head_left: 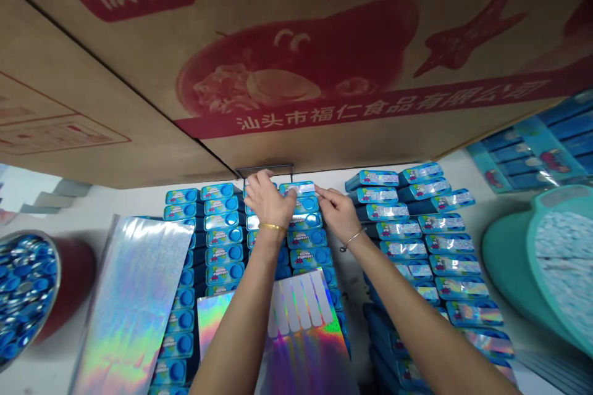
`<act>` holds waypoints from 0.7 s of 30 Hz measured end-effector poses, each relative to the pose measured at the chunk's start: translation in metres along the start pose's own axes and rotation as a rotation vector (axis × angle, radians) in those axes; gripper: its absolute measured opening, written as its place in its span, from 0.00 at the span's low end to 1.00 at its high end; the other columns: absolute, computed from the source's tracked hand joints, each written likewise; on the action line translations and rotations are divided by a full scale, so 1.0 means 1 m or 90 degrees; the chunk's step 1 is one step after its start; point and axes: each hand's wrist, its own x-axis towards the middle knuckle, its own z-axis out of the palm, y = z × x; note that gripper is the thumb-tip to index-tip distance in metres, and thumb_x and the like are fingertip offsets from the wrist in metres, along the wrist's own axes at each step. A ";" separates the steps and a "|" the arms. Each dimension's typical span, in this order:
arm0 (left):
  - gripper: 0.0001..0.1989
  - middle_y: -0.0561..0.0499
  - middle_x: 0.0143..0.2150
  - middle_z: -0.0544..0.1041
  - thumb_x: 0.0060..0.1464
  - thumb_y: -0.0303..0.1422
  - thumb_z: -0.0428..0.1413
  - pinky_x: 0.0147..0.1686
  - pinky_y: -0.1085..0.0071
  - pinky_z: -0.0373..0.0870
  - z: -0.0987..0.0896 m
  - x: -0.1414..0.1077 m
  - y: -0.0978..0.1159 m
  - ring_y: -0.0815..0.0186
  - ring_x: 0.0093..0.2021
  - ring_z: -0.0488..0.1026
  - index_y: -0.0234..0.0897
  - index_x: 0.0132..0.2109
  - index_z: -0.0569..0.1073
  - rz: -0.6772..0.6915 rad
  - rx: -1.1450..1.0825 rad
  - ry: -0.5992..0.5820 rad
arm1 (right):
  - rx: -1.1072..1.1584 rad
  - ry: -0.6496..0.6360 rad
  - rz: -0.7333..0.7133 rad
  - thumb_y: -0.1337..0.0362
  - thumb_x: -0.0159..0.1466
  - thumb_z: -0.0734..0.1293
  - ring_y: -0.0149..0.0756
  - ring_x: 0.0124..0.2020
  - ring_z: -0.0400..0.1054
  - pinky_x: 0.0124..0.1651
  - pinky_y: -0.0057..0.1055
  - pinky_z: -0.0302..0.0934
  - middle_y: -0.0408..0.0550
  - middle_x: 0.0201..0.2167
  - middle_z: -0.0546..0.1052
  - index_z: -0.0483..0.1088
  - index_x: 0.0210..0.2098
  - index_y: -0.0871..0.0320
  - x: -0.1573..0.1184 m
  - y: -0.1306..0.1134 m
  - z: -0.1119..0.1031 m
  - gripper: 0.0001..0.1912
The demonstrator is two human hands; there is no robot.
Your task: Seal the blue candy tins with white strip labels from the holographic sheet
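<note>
Rows of small blue tins point(308, 238) with printed lids stand packed before me. On a tin at the far end of the middle rows lies a shiny sticker strip point(303, 187). My left hand point(269, 200) is bent over the strip's left end, thumb pressing there, its other fingers curled and partly hidden. At the right end, my right hand point(340, 216) pinches the strip between thumb and forefinger. A holographic sticker sheet point(308, 352), with several strip shapes at its top, rests on the tins under my forearms.
Tall cardboard cartons point(296, 99) wall off the far side. Tins with shiny strips point(398, 230) stand to the right, beside a teal tub point(509, 253). Another holographic sheet point(134, 296) lies left, near a red bucket point(69, 284) of blue and silver pieces. Blue packs point(528, 148) sit far right.
</note>
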 end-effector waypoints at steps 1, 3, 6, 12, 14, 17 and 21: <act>0.26 0.42 0.51 0.65 0.42 0.37 0.64 0.49 0.52 0.58 -0.002 0.000 0.000 0.47 0.53 0.62 0.39 0.48 0.64 0.006 -0.002 -0.005 | -0.039 -0.026 -0.005 0.63 0.62 0.56 0.36 0.31 0.65 0.35 0.32 0.60 0.47 0.27 0.70 0.77 0.41 0.59 -0.003 -0.002 -0.003 0.19; 0.22 0.42 0.52 0.66 0.45 0.36 0.63 0.49 0.53 0.58 -0.010 -0.006 -0.007 0.48 0.54 0.62 0.39 0.47 0.65 0.055 -0.024 -0.020 | -0.154 -0.039 -0.040 0.64 0.62 0.56 0.40 0.34 0.65 0.39 0.35 0.59 0.50 0.29 0.70 0.76 0.42 0.61 -0.013 -0.011 -0.011 0.19; 0.08 0.46 0.46 0.71 0.57 0.34 0.53 0.47 0.60 0.60 -0.039 -0.029 -0.036 0.57 0.49 0.67 0.39 0.44 0.67 0.238 -0.101 -0.129 | -0.291 0.018 -0.140 0.62 0.66 0.56 0.44 0.41 0.63 0.44 0.39 0.56 0.55 0.38 0.72 0.71 0.49 0.63 -0.044 -0.038 -0.018 0.19; 0.09 0.47 0.42 0.72 0.59 0.38 0.51 0.41 0.64 0.58 -0.105 -0.104 -0.122 0.60 0.42 0.66 0.39 0.41 0.71 0.417 0.055 -0.295 | -0.323 -0.146 -0.287 0.60 0.68 0.58 0.42 0.42 0.61 0.45 0.38 0.51 0.50 0.41 0.74 0.71 0.44 0.57 -0.132 -0.083 0.008 0.13; 0.08 0.46 0.43 0.71 0.59 0.37 0.52 0.39 0.63 0.57 -0.110 -0.121 -0.138 0.59 0.42 0.64 0.39 0.40 0.72 0.404 0.127 -0.286 | -0.336 -0.183 -0.300 0.61 0.68 0.59 0.42 0.43 0.61 0.46 0.39 0.50 0.50 0.41 0.74 0.71 0.45 0.57 -0.148 -0.085 0.021 0.12; 0.09 0.47 0.41 0.71 0.61 0.35 0.49 0.38 0.64 0.56 -0.108 -0.131 -0.143 0.60 0.41 0.65 0.37 0.37 0.71 0.385 0.116 -0.280 | -0.343 -0.217 -0.308 0.63 0.68 0.59 0.41 0.43 0.60 0.50 0.40 0.47 0.50 0.39 0.74 0.71 0.43 0.57 -0.156 -0.084 0.033 0.11; 0.12 0.47 0.40 0.73 0.64 0.35 0.45 0.39 0.63 0.56 -0.105 -0.128 -0.133 0.62 0.40 0.66 0.37 0.40 0.72 0.421 0.101 -0.245 | -0.345 -0.247 -0.236 0.63 0.69 0.57 0.39 0.38 0.61 0.44 0.37 0.47 0.48 0.32 0.72 0.70 0.34 0.57 -0.147 -0.084 0.035 0.12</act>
